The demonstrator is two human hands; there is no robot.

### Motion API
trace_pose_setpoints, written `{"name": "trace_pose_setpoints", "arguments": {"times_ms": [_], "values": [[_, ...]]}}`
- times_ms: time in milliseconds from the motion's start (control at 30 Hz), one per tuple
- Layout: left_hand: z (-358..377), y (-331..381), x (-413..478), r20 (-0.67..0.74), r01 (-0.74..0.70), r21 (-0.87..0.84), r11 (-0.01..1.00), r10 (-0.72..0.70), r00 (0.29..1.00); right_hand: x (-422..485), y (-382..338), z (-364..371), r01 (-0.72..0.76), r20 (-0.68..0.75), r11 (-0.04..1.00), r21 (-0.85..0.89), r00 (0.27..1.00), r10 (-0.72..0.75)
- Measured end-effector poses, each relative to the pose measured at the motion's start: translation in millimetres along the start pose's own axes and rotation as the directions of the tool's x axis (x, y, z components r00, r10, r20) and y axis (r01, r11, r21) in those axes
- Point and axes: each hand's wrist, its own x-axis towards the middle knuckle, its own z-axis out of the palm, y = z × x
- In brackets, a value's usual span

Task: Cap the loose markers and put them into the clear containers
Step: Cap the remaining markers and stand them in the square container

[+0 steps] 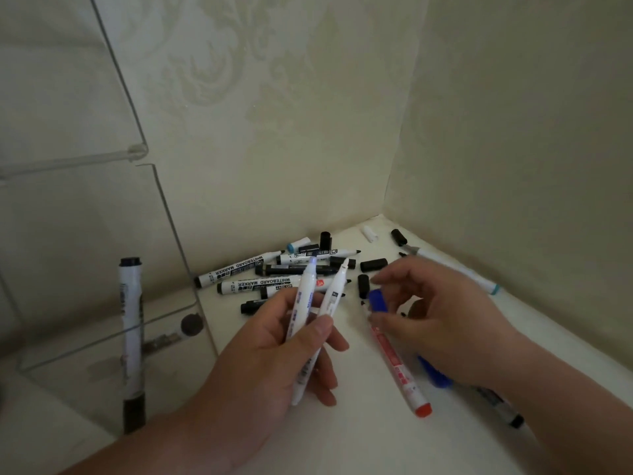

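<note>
Markers [305, 293], smooth white plastic cylinders, in left hand [267, 358].

Both arms are bare: the left hand [274, 341] with the left forearm [164, 437], the right hand [442, 323] with the right forearm [561, 389], uncovered as far as shown, the left thumbnail [323, 324] short and plain

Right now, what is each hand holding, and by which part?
The left hand grips two uncapped markers, one blue-tipped, together around their barrels, tips up. The right hand pinches a blue cap by its sides between thumb and fingers.
</note>
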Motion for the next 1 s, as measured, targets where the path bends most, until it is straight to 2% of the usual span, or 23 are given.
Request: {"name": "trace_pose_setpoints", "arguments": {"times_ms": [67, 200, 300, 367, 467, 533, 700, 867, 1000], "values": [[0, -2, 2, -0.042, -0.010, 0.029, 1.000, 0.011, 0.999, -2, -5, 4, 0.041, 0.066, 0.981, -0.188, 0.997, -0.029], [2, -2, 3, -0.084, -0.016, 0.042, 0.999, 0.019, 0.996, 3, -11, 18, 0.178, 0.184, 0.898, -0.403, 0.977, -0.111], [3, 0, 3, -0.076, -0.027, 0.051, 0.998, 0.031, 0.997, 7, -8, 17, 0.175, 0.190, 0.882, -0.438, 0.977, -0.100], [2, -2, 3, -0.072, -0.020, 0.042, 0.999, 0.023, 0.997, 4, -7, 12, 0.154, 0.165, 0.905, -0.396, 0.982, -0.095], [0, 0, 3, -0.070, -0.015, 0.050, 0.999, 0.018, 0.997, 6, -12, -4, 0.048, -0.029, 0.974, -0.220, 0.998, -0.056], [0, 1, 4, -0.065, -0.003, 0.041, 0.999, 0.005, 0.998, 28, -14, -18, -0.026, -0.180, 0.990, -0.141, 0.984, 0.000], [-1, 4, 3, -0.043, 0.001, 0.121, 0.993, 0.004, 0.999, 119, -1, -30, -0.137, -0.191, 0.914, -0.382, 0.979, 0.067], [-1, 3, 2, -0.061, 0.018, 0.166, 0.986, -0.008, 0.998, 177, 13, -2, -0.128, -0.068, 0.807, -0.577, 0.992, 0.109], [-3, 2, 4, -0.068, 0.023, 0.151, 0.988, -0.013, 0.998, 190, 21, 11, -0.134, -0.071, 0.768, -0.626, 0.991, 0.114]]}}
